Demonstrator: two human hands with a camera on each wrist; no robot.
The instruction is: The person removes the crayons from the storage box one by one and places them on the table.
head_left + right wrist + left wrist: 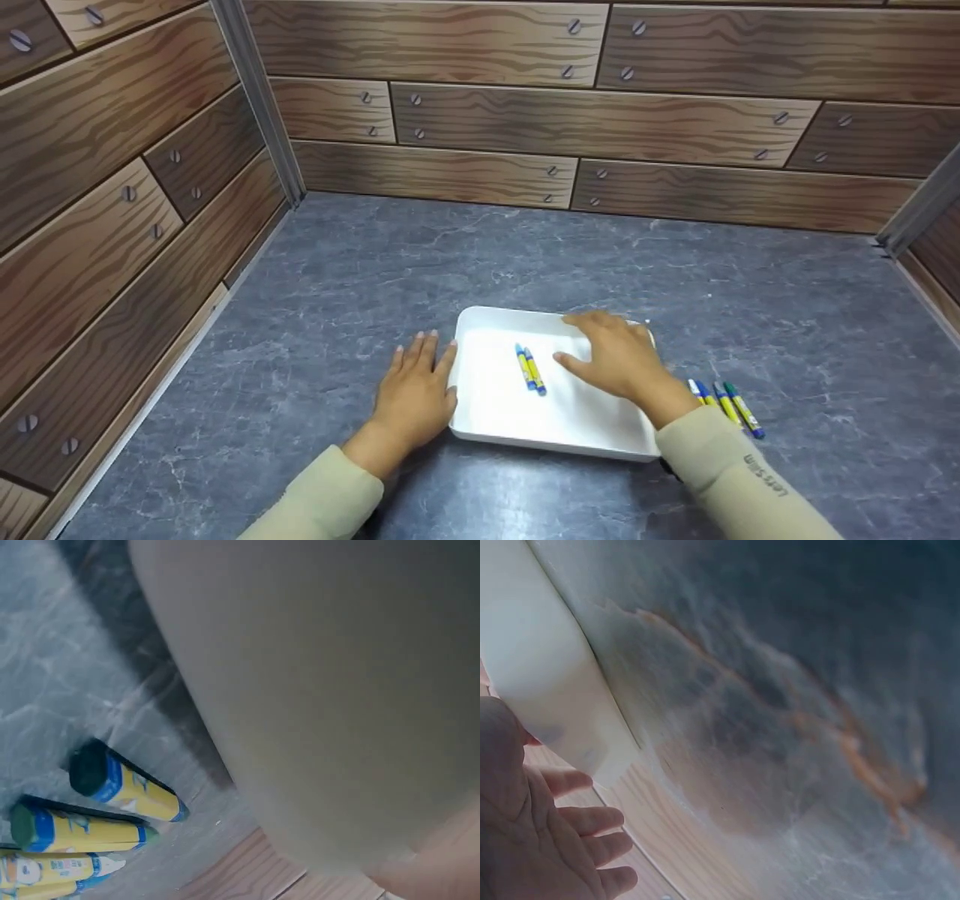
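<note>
A white rectangular tray (pixel 495 420) lies on the dark marbled tabletop. Inside it, left of centre, two crayons in yellow-and-blue wrappers (pixel 535 371) lie side by side. My left hand (pixel 412 394) is at the tray's left wall, its fingers stretched forward and its fingertips near the rim; the left wrist view also shows this hand (pixel 540 832) beside the pale tray wall (pixel 562 682). Over the right half of the tray is my right hand (pixel 619 356), thumb and fingers spread apart, nothing seen between them. Its fingers are outside the right wrist view.
Several more crayons (pixel 742 411) lie in a row on the table right of the tray, partly behind my right sleeve (pixel 720 450). In the right wrist view, a dark green crayon (pixel 90 832) lies among them. Wood-patterned walls (pixel 480 112) enclose the tabletop (pixel 337 262).
</note>
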